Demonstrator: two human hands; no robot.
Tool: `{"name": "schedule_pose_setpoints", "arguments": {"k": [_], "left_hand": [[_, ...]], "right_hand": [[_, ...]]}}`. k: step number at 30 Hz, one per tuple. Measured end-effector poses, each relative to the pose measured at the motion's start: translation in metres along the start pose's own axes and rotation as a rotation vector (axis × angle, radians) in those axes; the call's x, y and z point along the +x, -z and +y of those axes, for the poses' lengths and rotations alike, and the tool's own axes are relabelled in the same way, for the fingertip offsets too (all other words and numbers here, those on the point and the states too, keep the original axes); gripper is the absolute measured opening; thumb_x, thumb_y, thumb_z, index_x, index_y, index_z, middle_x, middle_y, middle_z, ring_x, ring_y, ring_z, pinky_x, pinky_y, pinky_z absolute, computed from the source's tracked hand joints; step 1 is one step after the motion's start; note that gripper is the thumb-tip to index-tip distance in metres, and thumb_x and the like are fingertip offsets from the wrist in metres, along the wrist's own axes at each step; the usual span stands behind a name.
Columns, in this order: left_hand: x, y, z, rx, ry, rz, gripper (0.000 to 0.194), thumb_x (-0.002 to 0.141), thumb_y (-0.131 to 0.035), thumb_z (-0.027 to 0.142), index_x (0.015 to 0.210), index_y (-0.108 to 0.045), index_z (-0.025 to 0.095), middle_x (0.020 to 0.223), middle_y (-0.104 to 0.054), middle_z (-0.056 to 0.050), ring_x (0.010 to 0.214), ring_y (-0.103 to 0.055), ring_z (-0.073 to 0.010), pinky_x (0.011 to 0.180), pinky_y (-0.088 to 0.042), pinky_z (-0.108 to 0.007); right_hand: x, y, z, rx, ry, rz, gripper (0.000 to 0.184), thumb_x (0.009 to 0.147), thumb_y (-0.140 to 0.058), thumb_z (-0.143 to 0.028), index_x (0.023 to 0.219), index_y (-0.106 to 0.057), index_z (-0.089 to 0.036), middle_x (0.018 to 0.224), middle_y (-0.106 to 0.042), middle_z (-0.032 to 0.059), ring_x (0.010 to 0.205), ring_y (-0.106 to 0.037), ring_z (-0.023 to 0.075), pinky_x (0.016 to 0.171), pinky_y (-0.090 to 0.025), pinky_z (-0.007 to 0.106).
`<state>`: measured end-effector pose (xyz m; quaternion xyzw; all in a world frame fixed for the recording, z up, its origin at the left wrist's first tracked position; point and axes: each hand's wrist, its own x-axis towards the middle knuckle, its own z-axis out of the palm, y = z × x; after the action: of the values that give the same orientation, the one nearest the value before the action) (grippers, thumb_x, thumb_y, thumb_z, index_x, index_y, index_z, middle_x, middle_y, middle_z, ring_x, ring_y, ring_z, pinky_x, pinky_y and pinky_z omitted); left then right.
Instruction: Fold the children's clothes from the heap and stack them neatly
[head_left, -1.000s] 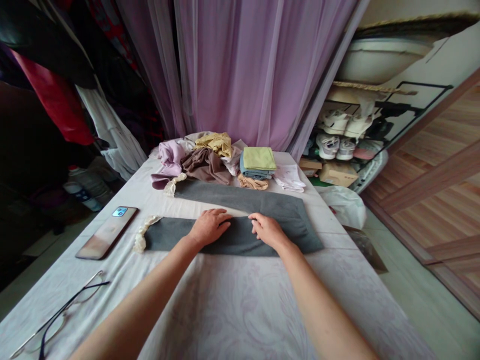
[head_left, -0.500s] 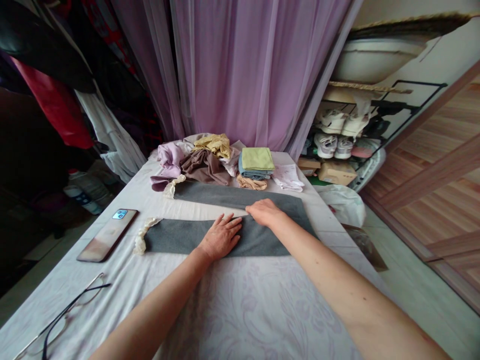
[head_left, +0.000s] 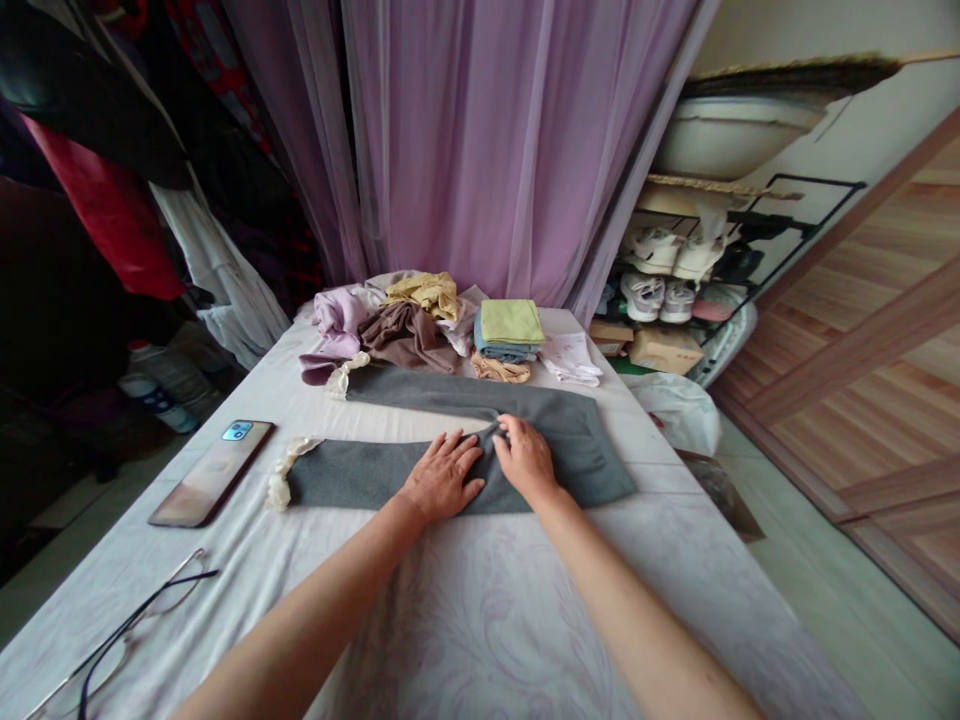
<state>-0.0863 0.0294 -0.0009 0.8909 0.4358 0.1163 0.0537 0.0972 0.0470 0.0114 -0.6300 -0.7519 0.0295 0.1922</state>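
Grey trousers with cream lace cuffs lie flat on the table, legs toward the left and waist at the right. A gap of white cloth shows between the two legs. My left hand rests palm down with fingers spread on the nearer leg, close to the crotch. Just right of it, my right hand lies on the trousers at the crotch, its fingers slightly bent and apart. Small creases run through the fabric around both hands.
A phone and glasses lie at the left on the white tablecloth. Behind the trousers are a heap of clothes and a folded stack. A shoe rack stands at the right, beyond the table edge.
My right hand has let go of the cloth at the crotch and moved slightly nearer, its fingers now loosened on the trousers. My left hand stays almost in place.
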Motion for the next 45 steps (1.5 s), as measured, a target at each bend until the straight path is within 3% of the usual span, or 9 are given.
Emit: {"name": "schedule_pose_setpoints", "arguments": {"k": [3, 6, 13, 16, 25, 29, 34, 38, 45], "left_hand": [[-0.001, -0.002, 0.005, 0.026, 0.026, 0.009, 0.060, 0.092, -0.043, 0.057, 0.137, -0.052, 0.018, 0.150, -0.046, -0.012, 0.144, -0.031, -0.0309, 0.119, -0.020, -0.050], [-0.003, -0.002, 0.006, 0.033, 0.046, 0.014, 0.061, 0.093, -0.040, 0.058, 0.138, -0.052, 0.019, 0.150, -0.046, -0.012, 0.144, -0.031, -0.0310, 0.119, -0.019, -0.051], [-0.017, 0.003, -0.026, 0.055, 0.071, -0.002, 0.062, 0.094, -0.036, 0.060, 0.146, -0.043, 0.026, 0.154, -0.040, -0.006, 0.146, -0.026, -0.0296, 0.120, -0.013, -0.051], [-0.027, 0.012, -0.042, 0.080, 0.103, -0.034, 0.061, 0.095, -0.035, 0.059, 0.147, -0.041, 0.028, 0.155, -0.039, -0.005, 0.146, -0.025, -0.0299, 0.120, -0.013, -0.054], [-0.045, 0.027, -0.062, 0.064, 0.254, -0.003, 0.051, 0.095, -0.041, 0.053, 0.141, -0.048, 0.031, 0.149, -0.048, -0.005, 0.141, -0.037, -0.0280, 0.118, -0.021, -0.054], [-0.044, 0.029, -0.066, 0.081, 0.324, 0.019, 0.049, 0.095, -0.043, 0.052, 0.137, -0.052, 0.030, 0.149, -0.047, -0.007, 0.141, -0.037, -0.0300, 0.116, -0.023, -0.057], [-0.052, 0.033, -0.081, 0.122, 0.418, 0.009, 0.051, 0.095, -0.040, 0.052, 0.140, -0.049, 0.029, 0.151, -0.044, -0.009, 0.142, -0.034, -0.0316, 0.115, -0.023, -0.059], [-0.062, 0.038, -0.088, 0.127, 0.446, -0.008, 0.051, 0.097, -0.037, 0.051, 0.140, -0.048, 0.028, 0.152, -0.043, -0.008, 0.143, -0.033, -0.0290, 0.115, -0.025, -0.055], [-0.065, 0.043, -0.079, 0.135, 0.468, 0.014, 0.050, 0.097, -0.038, 0.051, 0.137, -0.051, 0.025, 0.150, -0.046, -0.010, 0.141, -0.037, -0.0282, 0.115, -0.028, -0.052]], "right_hand": [[-0.026, -0.004, -0.007, 0.014, 0.121, -0.034, 0.043, 0.096, -0.041, -0.030, 0.134, -0.053, -0.017, 0.142, -0.053, 0.0140, 0.132, -0.046, 0.0244, 0.109, -0.033, 0.044], [-0.039, 0.000, 0.002, -0.056, 0.081, -0.134, 0.052, 0.097, -0.037, -0.038, 0.145, -0.043, -0.017, 0.151, -0.042, 0.0125, 0.141, -0.035, 0.0259, 0.115, -0.024, 0.051], [-0.055, 0.022, 0.082, -0.222, -0.101, -0.176, 0.058, 0.097, -0.032, -0.045, 0.149, -0.038, -0.019, 0.157, -0.033, 0.0112, 0.144, -0.030, 0.0247, 0.116, -0.021, 0.049], [-0.060, 0.026, 0.101, -0.258, -0.121, -0.170, 0.056, 0.097, -0.034, -0.045, 0.148, -0.039, -0.022, 0.156, -0.035, 0.0092, 0.143, -0.031, 0.0237, 0.116, -0.021, 0.048], [-0.069, 0.018, 0.102, -0.272, -0.078, 0.076, 0.051, 0.096, -0.037, -0.040, 0.141, -0.049, -0.020, 0.152, -0.041, 0.0137, 0.138, -0.039, 0.0273, 0.112, -0.029, 0.049], [-0.077, 0.018, 0.101, -0.267, -0.044, 0.042, 0.048, 0.096, -0.038, -0.039, 0.139, -0.052, -0.026, 0.152, -0.042, 0.0092, 0.138, -0.039, 0.0259, 0.111, -0.031, 0.047], [-0.086, 0.017, 0.097, -0.297, -0.118, -0.023, 0.050, 0.095, -0.039, -0.043, 0.140, -0.053, -0.025, 0.151, -0.043, 0.0112, 0.139, -0.038, 0.0281, 0.112, -0.029, 0.048], [-0.090, 0.016, 0.095, -0.294, -0.144, 0.028, 0.047, 0.095, -0.039, -0.040, 0.135, -0.057, -0.024, 0.150, -0.044, 0.0120, 0.137, -0.040, 0.0289, 0.111, -0.031, 0.048], [-0.092, 0.012, 0.102, -0.315, -0.099, 0.122, 0.044, 0.093, -0.038, -0.037, 0.124, -0.066, -0.024, 0.141, -0.055, 0.0108, 0.129, -0.049, 0.0272, 0.107, -0.038, 0.044]]}}
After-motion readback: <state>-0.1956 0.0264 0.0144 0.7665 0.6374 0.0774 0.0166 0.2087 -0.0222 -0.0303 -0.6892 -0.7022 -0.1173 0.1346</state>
